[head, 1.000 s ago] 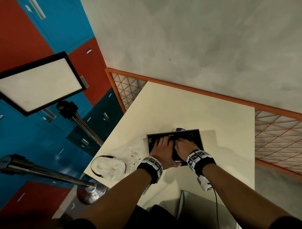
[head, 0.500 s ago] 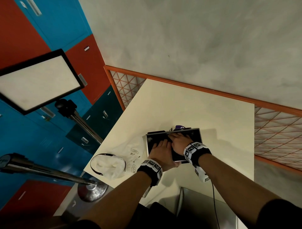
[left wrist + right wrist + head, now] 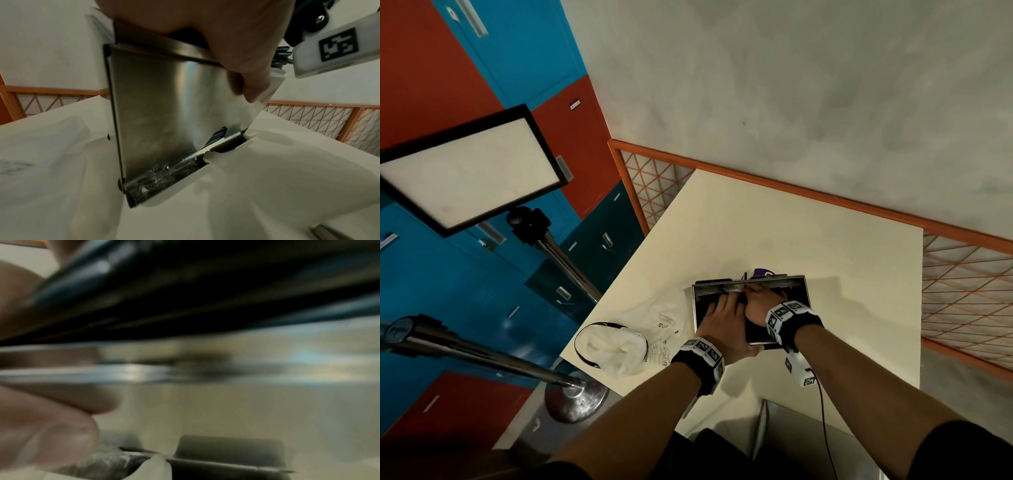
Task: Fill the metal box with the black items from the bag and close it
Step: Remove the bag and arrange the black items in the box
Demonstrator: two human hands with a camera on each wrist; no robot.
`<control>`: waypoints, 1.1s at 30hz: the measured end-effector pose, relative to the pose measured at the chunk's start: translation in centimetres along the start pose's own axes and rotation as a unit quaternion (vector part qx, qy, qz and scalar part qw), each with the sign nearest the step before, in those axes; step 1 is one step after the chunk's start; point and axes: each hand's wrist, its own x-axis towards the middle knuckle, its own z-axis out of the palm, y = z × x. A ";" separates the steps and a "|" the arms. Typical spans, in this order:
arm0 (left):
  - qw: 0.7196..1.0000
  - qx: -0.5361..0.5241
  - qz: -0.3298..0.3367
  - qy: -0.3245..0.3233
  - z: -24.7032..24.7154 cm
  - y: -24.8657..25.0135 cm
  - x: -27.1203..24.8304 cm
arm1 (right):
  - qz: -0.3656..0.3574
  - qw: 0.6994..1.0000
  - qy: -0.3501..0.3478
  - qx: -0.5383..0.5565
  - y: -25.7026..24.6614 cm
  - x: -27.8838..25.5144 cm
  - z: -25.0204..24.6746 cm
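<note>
Both my hands on metal box (image 3: 751, 310): left hand (image 3: 724, 327) grips near edge, right hand (image 3: 758, 303) grasp unclear; bag (image 3: 616, 346) left of box.

The metal box (image 3: 751, 310) sits on the table (image 3: 808, 240), toward its near side. Both hands are on the box: the left hand (image 3: 722, 322) on its left part, the right hand (image 3: 758, 303) just beside it, reaching to the far rim. A bag (image 3: 616, 346) lies on the table to the left of the box, near the table's left edge. Left of the table stands a lamp panel (image 3: 465, 171) on a stand.
</note>
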 end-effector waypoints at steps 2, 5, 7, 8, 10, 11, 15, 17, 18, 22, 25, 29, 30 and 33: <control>1.000 0.005 0.006 0.008 0.1 -0.1 0.2 | 0.005 1.000 0.007 -0.012 0.0 -0.1 0.1; 0.999 0.003 0.001 -0.039 0.1 -0.4 0.8 | 0.005 1.000 0.019 -0.014 -0.1 -0.3 0.3; 0.998 -0.003 -0.007 -0.070 0.0 -0.6 1.0 | -0.004 0.998 0.056 -0.041 -0.2 -0.8 0.7; 0.997 -0.003 -0.009 -0.079 0.0 -0.6 1.0 | -0.011 0.995 0.082 -0.059 -0.1 -1.1 1.0; 0.996 -0.003 -0.013 -0.087 -0.1 -0.5 0.8 | -0.022 0.992 0.106 -0.070 -0.1 -1.7 1.3; 0.996 -0.006 -0.015 -0.085 0.0 -0.5 0.8 | -0.021 0.993 0.098 -0.062 -0.2 -1.8 1.2; 0.997 -0.027 -0.023 -0.072 0.1 -0.7 0.8 | -0.004 0.998 0.052 -0.045 -0.2 -1.7 0.8; 0.996 -0.040 -0.013 -0.075 -0.1 -0.9 0.9 | 0.002 0.998 0.040 -0.052 0.0 -1.7 0.8; 0.996 -0.044 -0.008 -0.075 -0.3 -1.0 0.8 | 0.001 0.998 0.040 -0.054 0.0 -1.7 0.9; 0.996 -0.055 -0.007 -0.077 -1.2 -1.5 0.5 | -0.023 0.993 0.084 -0.074 -0.2 -1.7 0.7; 0.995 -0.048 -0.010 -0.083 -1.4 -1.8 1.0 | -0.041 0.989 0.072 -0.124 -0.8 -2.6 -0.4; 0.993 -0.037 -0.036 -0.107 -1.3 -2.3 2.8 | -0.030 0.983 0.113 -0.141 -1.6 -4.1 -0.7; 0.992 -0.041 -0.042 -0.112 -1.4 -2.3 3.1 | -0.025 0.983 0.128 -0.131 -1.6 -4.1 -0.5; 0.988 -0.062 -0.059 -0.130 -1.4 -2.4 3.8 | -0.036 0.978 0.163 -0.128 -1.3 -3.8 0.0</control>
